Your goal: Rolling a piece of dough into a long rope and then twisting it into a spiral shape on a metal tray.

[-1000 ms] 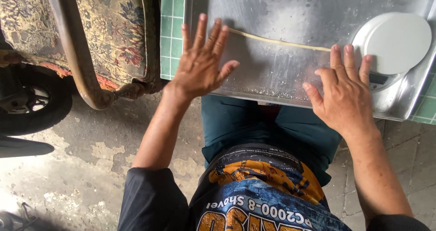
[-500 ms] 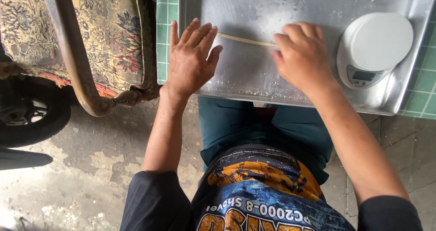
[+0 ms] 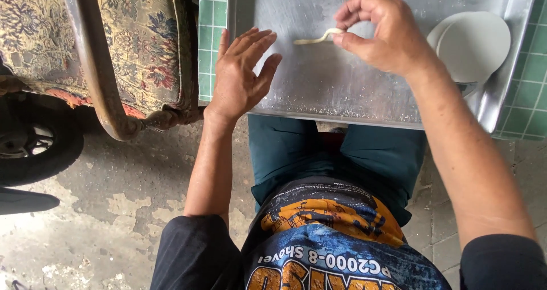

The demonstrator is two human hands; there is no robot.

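A thin pale dough strip (image 3: pixel 310 39) lies on the floured metal tray (image 3: pixel 319 90) in front of me. My right hand (image 3: pixel 384 36) pinches the strip's right end between thumb and fingers, lifting that end a little. My left hand (image 3: pixel 239 76) rests flat, fingers spread, on the tray's left part, apart from the strip and holding nothing.
A white round kitchen scale (image 3: pixel 473 47) sits at the tray's right side. The tray lies on a green tiled surface (image 3: pixel 521 96). A chair with floral cushion and curved metal frame (image 3: pixel 108 56) stands to the left, a tyre (image 3: pixel 34 147) beyond it on the concrete floor.
The long stretched strip has become short. My right hand moved left from beside the scale to the tray's middle and closed on the strip's end. My left hand stayed flat.
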